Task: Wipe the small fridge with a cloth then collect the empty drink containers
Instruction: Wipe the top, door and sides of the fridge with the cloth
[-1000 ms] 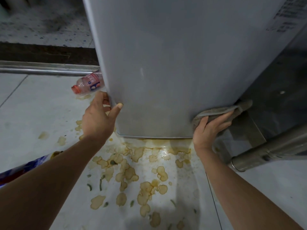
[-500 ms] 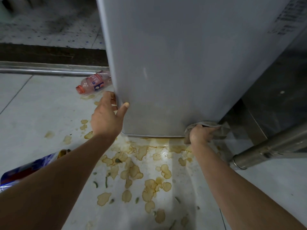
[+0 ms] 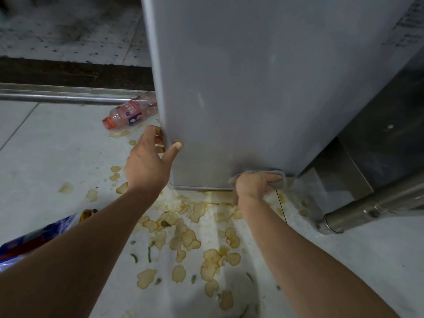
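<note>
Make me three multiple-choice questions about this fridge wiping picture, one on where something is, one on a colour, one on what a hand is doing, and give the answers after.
1. Where does the plastic bottle lie?
A. On the floor by the fridge's left side
B. On top of the fridge
C. In the right hand

2. What colour is the bottle's cap?
A. Green
B. Orange-red
C. White

3. What is the right hand doing?
A. Hanging idle
B. Lifting the metal pipe
C. Holding the cloth at the fridge's bottom edge

Answers:
1. A: the bottle lies on its side on the tiled floor, left of the fridge.
2. B: the cap at its near end is orange-red.
3. C: its fingers are curled round the cloth at the lower right corner, while the left hand grips the fridge's left edge.
</note>
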`<control>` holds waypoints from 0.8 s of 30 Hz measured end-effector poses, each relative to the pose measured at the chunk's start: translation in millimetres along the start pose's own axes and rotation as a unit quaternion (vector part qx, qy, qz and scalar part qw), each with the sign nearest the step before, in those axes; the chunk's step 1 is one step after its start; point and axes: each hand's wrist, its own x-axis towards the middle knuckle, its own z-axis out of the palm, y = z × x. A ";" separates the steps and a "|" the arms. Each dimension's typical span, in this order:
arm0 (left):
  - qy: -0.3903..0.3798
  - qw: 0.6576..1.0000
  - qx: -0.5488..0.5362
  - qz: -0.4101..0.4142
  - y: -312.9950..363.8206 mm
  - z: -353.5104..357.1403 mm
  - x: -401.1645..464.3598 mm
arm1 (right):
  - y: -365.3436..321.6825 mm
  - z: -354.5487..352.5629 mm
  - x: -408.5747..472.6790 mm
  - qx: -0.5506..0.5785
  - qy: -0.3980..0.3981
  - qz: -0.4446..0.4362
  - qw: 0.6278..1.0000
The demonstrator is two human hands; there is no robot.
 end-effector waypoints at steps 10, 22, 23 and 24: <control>0.010 0.999 -0.045 0.018 -18.5 12.4 -3.6 | 15.5 -51.4 62.4 0.157 0.069 0.052 0.984; -0.035 0.999 0.006 0.031 -19.1 11.7 2.6 | 5.8 -4.2 7.0 0.251 -0.016 0.135 0.958; -0.037 0.999 0.009 0.033 -19.5 11.3 2.9 | 2.1 2.8 -2.8 0.254 -0.025 0.147 0.956; -0.038 0.999 0.012 0.036 -19.9 10.9 3.0 | -4.6 7.7 -14.3 0.249 -0.027 0.163 0.954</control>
